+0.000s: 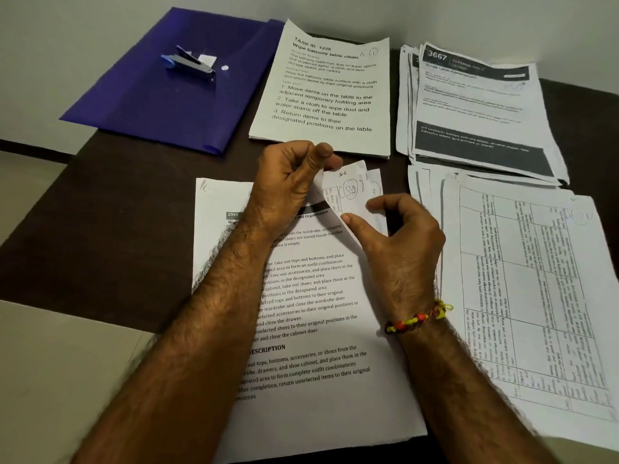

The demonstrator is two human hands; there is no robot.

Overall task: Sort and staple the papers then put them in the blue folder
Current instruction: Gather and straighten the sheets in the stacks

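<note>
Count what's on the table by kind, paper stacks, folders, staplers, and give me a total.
Paper stacks: 4 (near stack under the hands, far middle stack, far right stack, near right stack)
Blue folder: 1
Stapler: 1
Total: 6

A dark brown table point(134, 209) carries a blue folder point(140, 98) at ten o'clock, paper stacks at twelve point(328, 105), two point(475, 112), four point(522, 296) and six point(318, 380). A stapler point(189, 63) rests on the folder.
</note>
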